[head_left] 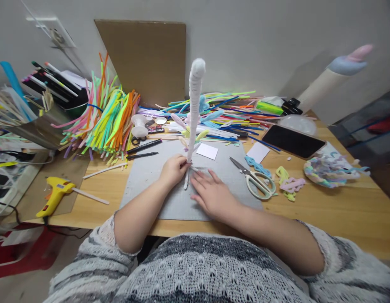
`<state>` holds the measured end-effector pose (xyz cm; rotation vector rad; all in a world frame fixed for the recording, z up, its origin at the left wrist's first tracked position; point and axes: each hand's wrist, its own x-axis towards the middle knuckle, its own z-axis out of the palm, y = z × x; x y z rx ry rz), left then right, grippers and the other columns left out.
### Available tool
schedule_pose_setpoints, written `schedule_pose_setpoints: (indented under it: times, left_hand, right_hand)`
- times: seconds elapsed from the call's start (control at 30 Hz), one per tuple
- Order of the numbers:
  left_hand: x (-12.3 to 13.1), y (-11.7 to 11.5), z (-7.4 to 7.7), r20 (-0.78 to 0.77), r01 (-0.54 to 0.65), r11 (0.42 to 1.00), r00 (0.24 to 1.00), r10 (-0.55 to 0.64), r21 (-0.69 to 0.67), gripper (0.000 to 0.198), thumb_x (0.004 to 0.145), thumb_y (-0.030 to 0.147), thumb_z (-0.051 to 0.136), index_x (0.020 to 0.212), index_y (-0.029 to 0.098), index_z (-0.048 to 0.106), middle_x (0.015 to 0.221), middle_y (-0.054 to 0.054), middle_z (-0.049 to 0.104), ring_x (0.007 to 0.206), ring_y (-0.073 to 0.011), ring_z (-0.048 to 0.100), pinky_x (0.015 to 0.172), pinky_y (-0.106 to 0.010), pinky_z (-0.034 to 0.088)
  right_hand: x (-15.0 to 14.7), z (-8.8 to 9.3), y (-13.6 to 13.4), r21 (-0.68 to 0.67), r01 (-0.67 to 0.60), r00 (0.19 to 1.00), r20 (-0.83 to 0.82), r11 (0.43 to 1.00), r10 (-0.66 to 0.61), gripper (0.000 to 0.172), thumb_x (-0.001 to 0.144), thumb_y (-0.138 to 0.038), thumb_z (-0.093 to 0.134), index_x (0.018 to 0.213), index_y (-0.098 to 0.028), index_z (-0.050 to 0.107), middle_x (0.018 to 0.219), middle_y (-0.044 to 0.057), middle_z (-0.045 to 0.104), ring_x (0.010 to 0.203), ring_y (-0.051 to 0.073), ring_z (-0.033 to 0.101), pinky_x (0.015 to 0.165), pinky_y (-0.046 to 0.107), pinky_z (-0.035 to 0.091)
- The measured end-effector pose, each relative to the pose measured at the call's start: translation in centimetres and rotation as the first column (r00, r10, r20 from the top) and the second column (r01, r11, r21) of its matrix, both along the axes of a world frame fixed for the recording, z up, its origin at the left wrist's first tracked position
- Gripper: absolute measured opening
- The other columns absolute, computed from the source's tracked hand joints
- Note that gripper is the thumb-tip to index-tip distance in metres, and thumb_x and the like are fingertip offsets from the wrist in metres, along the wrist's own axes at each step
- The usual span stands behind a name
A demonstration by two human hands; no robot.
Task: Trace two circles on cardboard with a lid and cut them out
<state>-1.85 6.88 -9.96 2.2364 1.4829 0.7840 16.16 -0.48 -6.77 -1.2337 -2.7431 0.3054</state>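
A tall white fuzzy stalk (195, 101), apparently wrapped in pipe cleaner, stands upright over the grey mat (144, 185). Around its lower end the fingers of my left hand (174, 171) are closed. My right hand (213, 195) lies palm down with fingers stretched out, close to short white pieces at the stalk's foot. One white piece (186, 181) points toward me between the hands. Behind the stalk, partly hidden by it, are pastel fuzzy shapes (202, 134). A white card (207, 151) rests on the mat beyond my right hand.
Scissors (259, 183) lie at the mat's right edge, near a phone (294, 141) and twisted pipe cleaner pieces (291, 184). A yellow glue gun (56, 195) sits left. Bundled pipe cleaners (103, 122) and black pens (144, 146) are at the back left. Cardboard (147, 59) leans on the wall.
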Motion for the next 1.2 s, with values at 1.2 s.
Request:
schedule_pose_setpoints:
  times: [1.2]
  left_hand:
    - [-1.9,0.1,0.6,-0.018,-0.209,0.977,0.978,0.209,0.033,0.011,0.082,0.019,0.055,0.085,0.019,0.066,0.081,-0.006,0.062,0.082,-0.0231,0.056,0.074,-0.035,0.044]
  right_hand:
    - [4.8,-1.7,3.2,-0.082,0.207,0.976,0.084,0.975,-0.2,0.067,0.085,-0.049,0.049,0.141,-0.014,0.034,0.147,0.015,0.026,0.135,0.03,0.028,0.111,0.055,0.009]
